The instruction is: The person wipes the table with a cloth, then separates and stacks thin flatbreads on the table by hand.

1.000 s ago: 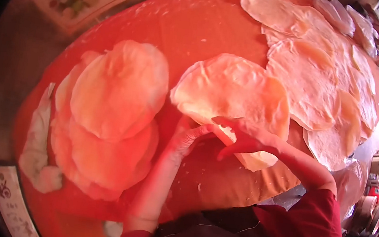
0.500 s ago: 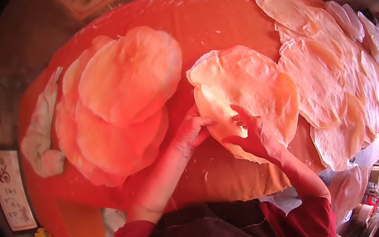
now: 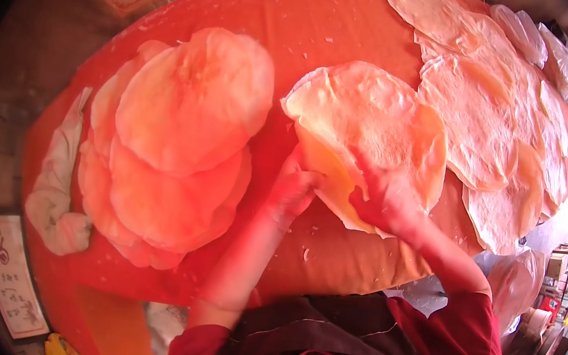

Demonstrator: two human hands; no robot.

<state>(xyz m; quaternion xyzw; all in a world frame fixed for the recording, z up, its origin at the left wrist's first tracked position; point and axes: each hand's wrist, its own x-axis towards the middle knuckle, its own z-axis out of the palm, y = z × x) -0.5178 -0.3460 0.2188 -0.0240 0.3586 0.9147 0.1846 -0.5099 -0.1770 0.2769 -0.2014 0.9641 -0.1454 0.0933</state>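
A pile of thin, round, pale pancakes (image 3: 370,110) with wavy edges lies on the orange-red table in front of me. My left hand (image 3: 295,184) pinches the lower left edge, thumb on top and the other fingers partly hidden. Over the lower middle of the same pile, my right hand (image 3: 389,196) has its fingers curled at a slightly raised layer, though motion blurs the fingertips. Between the hands the sheet bulges and shows a yellowish, light-shot patch. Left of my hands lies a stack of smoother round pancakes (image 3: 193,109), overlapping each other.
More thin pancakes (image 3: 469,115) are spread over the right side of the table (image 3: 303,24). A crumpled white cloth (image 3: 58,199) lies at the left edge. Plastic bags (image 3: 520,277) hang at the right. A framed sign (image 3: 13,275) stands lower left.
My right hand has lowered onto the pancake and its fingers have come closer together. The lower left part of the sheet is now lifted and bent more. The left hand stays at the edge.
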